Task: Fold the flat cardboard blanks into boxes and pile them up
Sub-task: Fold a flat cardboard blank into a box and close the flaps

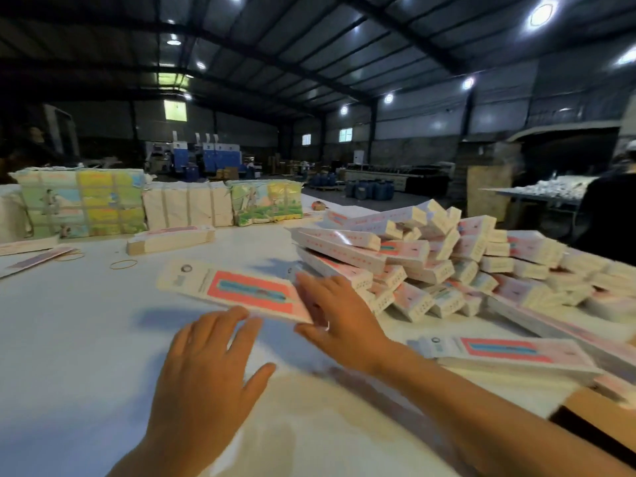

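While both hands reach over the white table, a flat cardboard blank lies between them and the far side, printed with a pink panel and a blue strip. The left hand is spread wide, fingers straight, its fingertips just at the near long edge of the blank; whether they touch it I cannot tell, since that part is blurred. The right hand lies at the blank's right end, fingers straight and a little apart, thumb pointing left along the near edge. It seems to rest on the card rather than grip it.

To the right of the hands sits a loose heap of folded boxes, long and narrow, white with pink and blue print, lying at many angles. Nearer the person on the right lies a stack of flat blanks with the same print. Another stack of blanks rests farther back, left of centre.

Several rubber bands lie on the table to the left. Along the far edge stand wrapped bundles tied with straps, some with green and yellow pictures, some plain. Behind is a dim hall with ceiling lamps and blue barrels.
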{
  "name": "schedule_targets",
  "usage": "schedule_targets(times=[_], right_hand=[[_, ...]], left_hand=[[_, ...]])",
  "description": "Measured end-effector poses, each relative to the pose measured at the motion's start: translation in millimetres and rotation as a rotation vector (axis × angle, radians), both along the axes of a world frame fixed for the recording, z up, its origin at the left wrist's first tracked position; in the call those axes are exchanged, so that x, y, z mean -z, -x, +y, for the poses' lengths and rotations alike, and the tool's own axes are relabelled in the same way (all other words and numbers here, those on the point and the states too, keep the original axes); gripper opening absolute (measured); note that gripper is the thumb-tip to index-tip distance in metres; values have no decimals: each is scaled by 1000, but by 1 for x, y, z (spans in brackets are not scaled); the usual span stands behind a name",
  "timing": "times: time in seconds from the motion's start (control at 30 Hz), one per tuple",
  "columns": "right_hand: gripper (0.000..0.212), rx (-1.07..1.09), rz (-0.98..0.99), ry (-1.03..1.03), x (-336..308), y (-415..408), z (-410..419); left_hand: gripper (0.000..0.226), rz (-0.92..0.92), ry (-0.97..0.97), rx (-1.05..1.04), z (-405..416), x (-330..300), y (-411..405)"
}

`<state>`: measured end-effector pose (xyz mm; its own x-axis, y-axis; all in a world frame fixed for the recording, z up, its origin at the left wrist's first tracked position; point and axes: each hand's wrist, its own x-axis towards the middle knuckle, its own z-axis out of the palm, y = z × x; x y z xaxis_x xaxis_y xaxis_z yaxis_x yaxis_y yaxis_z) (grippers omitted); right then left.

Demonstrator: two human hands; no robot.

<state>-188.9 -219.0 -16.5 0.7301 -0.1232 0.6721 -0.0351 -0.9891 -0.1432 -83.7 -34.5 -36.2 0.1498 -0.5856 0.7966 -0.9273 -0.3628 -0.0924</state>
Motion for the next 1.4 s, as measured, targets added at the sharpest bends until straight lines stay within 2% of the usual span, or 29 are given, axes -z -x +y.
schedule_targets(times=[0.07, 0.13, 0.2, 0.27, 0.33, 0.4, 0.43, 0.47, 0.5, 0.53, 0.57, 0.63, 0.73, 0.8, 0.87, 0.93, 1.0, 1.07, 1.13, 1.3, 1.4], right_hand=[[52, 94, -167, -83, -35, 5, -28], [37, 245, -343, -141, -75, 10, -69], [31, 419, -494, -209, -112, 19, -118], [30, 589, -573, -301, -137, 32, -164], [28, 779, -515, -373, -143, 46, -201], [32, 955, -288, -384, -135, 54, -225], [35, 1009, -148, -371, -129, 55, -231], [38, 1030, -32, -359, -121, 54, -233], [39, 1025, 39, -363, -114, 51, -233], [42, 1016, 67, -373, -108, 48, -232], [44, 1017, 64, -376, -106, 44, -230], [42, 1051, 5, -344, -111, 38, -222], [42, 921, -198, -238, -137, 21, -196], [38, 681, -351, -159, -154, 2, -158], [31, 421, -399, -93, -155, -17, -106], [26, 178, -296, -59, -126, -30, -51], [23, 23, -51, -99, -75, -38, -6], [21, -1, 226, -103, -19, -42, 23], [20, 14, 360, -99, 19, -44, 31], [17, -17, 302, -112, 39, -42, 21], [17, -31, 300, -105, 40, -42, 22]], left_hand=[[63, 86, -20, 64, -6, 7, 0], [50, 206, -210, 106, -13, 7, 3], [48, 289, -398, 85, -24, 9, 3], [51, 221, -443, 42, -29, 12, -4], [43, 359, -448, 107, -29, 12, -4], [53, 328, -474, 45, -33, 13, -5], [60, 246, -405, 54, -36, 15, -8], [60, 211, -415, 27, -35, 12, -5], [51, 283, -444, 46, -34, 12, -6], [41, 339, -453, 68, -31, 14, -6], [36, 319, -418, 92, -29, 16, -6], [34, 316, -373, 105, -26, 15, -5], [32, 311, -403, 124, -24, 18, -4], [30, 348, -417, 95, -25, 16, -1], [28, 347, -415, 51, -28, 22, 0], [32, 378, -409, 5, -28, 30, -5], [31, 365, -417, -12, -27, 31, -5], [29, 364, -402, -13, -24, 28, -1], [28, 386, -373, 6, -23, 27, 0], [31, 465, -364, -5, -19, 17, 6], [26, 648, -303, 19, -10, 9, -1]])
